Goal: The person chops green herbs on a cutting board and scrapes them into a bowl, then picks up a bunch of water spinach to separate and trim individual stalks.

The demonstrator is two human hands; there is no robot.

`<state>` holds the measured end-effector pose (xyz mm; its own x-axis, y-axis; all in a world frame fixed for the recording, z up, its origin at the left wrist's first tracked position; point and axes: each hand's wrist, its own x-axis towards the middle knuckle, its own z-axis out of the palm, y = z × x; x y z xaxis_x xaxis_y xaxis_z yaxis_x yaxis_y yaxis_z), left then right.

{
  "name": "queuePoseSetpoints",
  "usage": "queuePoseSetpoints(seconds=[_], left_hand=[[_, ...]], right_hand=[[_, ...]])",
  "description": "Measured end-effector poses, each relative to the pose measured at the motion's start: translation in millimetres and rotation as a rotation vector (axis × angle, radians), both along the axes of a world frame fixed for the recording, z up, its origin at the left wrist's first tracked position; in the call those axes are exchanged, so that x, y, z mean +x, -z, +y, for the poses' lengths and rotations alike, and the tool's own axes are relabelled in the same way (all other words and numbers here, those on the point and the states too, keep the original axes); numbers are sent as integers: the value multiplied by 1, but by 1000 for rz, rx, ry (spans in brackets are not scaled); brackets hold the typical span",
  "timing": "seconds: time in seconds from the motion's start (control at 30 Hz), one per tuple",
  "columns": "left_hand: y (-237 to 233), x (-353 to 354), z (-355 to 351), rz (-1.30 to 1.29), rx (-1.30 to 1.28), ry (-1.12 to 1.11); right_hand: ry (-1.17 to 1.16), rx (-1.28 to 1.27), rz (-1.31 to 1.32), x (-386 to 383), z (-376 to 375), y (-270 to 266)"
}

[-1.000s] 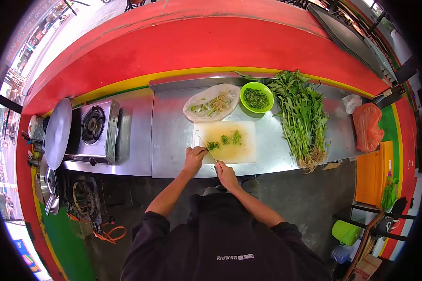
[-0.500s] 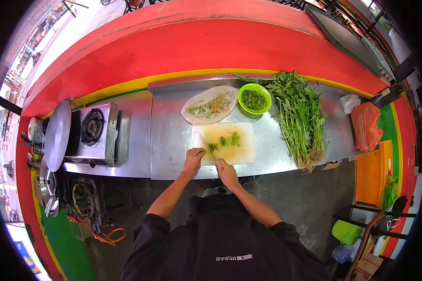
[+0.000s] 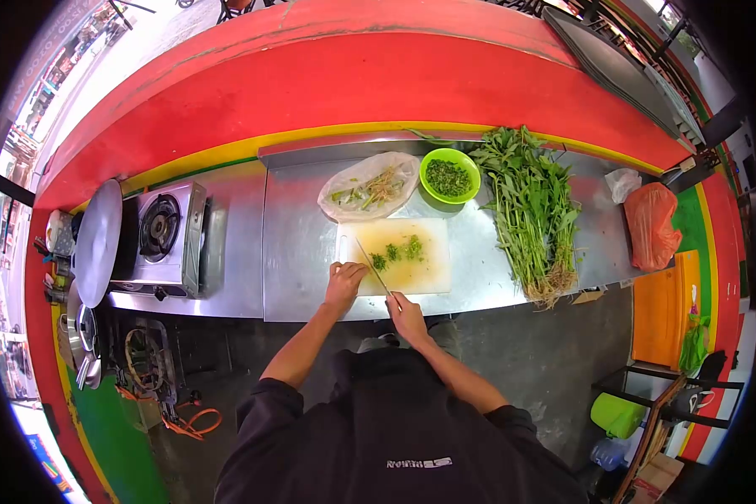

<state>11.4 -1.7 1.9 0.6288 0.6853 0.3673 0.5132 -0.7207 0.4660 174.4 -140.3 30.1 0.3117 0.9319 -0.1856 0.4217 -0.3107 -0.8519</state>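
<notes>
Head view, one moment.

- Right hand [image 3: 405, 312]: fingers wrapped shut round the handle of a knife [image 3: 373, 265]. The blade runs diagonally, far-left from the hand, over the near-left part of the cutting board [image 3: 433, 273].
- Left hand [image 3: 344, 281]: fingers curled down, resting on the board's near-left corner, just left of the blade. Cannot tell whether the fingertips pin any leaf.
- Chopped greens [image 3: 395, 250]: three small heaps in a row on the board. The leftmost lies against the blade.

Change over the last second: very little. Both hands keep to the same board corner and the blade holds nearly the same slant. The heaps stay three in number and in the same places. The whole scene slides slightly left in view, which reads as head motion and not as hand travel.

Judgement: the cutting stays on the leftmost heap, in short strokes in place. No heap is being moved off the board.

Surroundings:
- Green bowl [image 3: 470, 191] of chopped greens, just beyond the board's far-right corner.
- Plastic bag [image 3: 368, 186] with trimmings, far left of the board.
- Large uncut bunch of leafy stems [image 3: 529, 210], right of the board, apart from both hands.
- Gas stove [image 3: 164, 231], far left on the steel counter [image 3: 302, 252].
</notes>
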Motion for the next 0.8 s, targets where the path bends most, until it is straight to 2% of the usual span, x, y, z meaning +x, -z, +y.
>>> queuePoseSetpoints(seconds=[0.07,0.17,0.67,0.8], left_hand=[[-13,0,-2,112,91,0],[-18,2,-4,124,135,-15],[-6,2,-5,59,78,-76],[-12,2,-5,116,80,-76]], right_hand=[[-3,10,17,0,-3,-1],[-33,-47,54,1,-5,-10],[-48,-82,65,3,-5,-16],[-79,-81,-64,0,0,-4]])
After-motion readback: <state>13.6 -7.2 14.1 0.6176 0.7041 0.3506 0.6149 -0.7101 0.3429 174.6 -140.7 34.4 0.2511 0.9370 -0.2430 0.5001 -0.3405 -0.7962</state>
